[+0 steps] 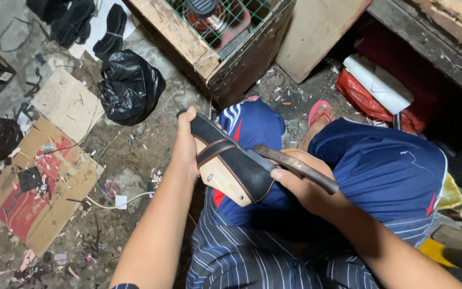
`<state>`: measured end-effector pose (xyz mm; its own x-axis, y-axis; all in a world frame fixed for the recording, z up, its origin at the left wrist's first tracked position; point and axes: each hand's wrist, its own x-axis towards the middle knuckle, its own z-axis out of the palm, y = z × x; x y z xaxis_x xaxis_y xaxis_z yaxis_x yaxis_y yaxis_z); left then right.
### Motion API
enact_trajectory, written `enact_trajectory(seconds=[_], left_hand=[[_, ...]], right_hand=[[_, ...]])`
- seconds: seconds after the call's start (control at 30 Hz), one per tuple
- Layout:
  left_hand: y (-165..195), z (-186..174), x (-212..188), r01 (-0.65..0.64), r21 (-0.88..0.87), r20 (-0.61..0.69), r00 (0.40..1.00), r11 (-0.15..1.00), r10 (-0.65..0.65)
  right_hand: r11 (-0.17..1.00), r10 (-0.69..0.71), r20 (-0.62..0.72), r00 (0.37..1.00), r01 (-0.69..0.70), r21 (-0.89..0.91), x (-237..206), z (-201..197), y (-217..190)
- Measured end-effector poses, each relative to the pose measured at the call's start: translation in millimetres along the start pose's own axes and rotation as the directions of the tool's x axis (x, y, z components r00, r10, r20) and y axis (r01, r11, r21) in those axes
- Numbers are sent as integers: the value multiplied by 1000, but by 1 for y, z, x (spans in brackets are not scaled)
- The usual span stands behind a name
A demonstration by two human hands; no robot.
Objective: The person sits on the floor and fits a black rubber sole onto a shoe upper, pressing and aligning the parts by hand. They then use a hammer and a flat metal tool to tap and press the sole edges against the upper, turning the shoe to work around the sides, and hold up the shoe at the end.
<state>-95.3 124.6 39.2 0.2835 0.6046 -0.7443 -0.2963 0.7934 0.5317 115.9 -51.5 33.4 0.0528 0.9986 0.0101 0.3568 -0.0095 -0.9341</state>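
My left hand grips the toe end of a sandal with a black upper, brown strap and pale tan sole, held over my lap. In my right hand is a knife with a rusty blade and dark handle. Its blade lies against the sandal's black edge near the heel. My knees in blue shorts are just below the sandal.
A wooden crate with green wire mesh stands ahead. A black plastic bag and flattened cardboard lie on the littered floor at left. A red bag and a white roll sit at right. My foot wears a pink flip-flop.
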Motion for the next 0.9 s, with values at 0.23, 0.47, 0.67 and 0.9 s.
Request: enact_trajectory(seconds=[0.23, 0.47, 0.67, 0.9], left_hand=[[-1, 9, -3, 65, -49, 34, 997, 997, -64], [-1, 5, 4, 128, -129, 26, 992, 983, -126], [-5, 2, 7, 95, -84, -61, 993, 992, -100], [-1, 5, 2, -379, 102, 14, 925, 920, 379]], right_hand=[[980, 146, -93, 985, -157, -123, 20, 16, 4], [908, 305, 109, 946, -323, 266, 15, 5, -8], [992, -106, -58, 993, 109, 62, 8, 7, 0], [966, -36, -43, 998, 24, -258, 20, 9, 1]])
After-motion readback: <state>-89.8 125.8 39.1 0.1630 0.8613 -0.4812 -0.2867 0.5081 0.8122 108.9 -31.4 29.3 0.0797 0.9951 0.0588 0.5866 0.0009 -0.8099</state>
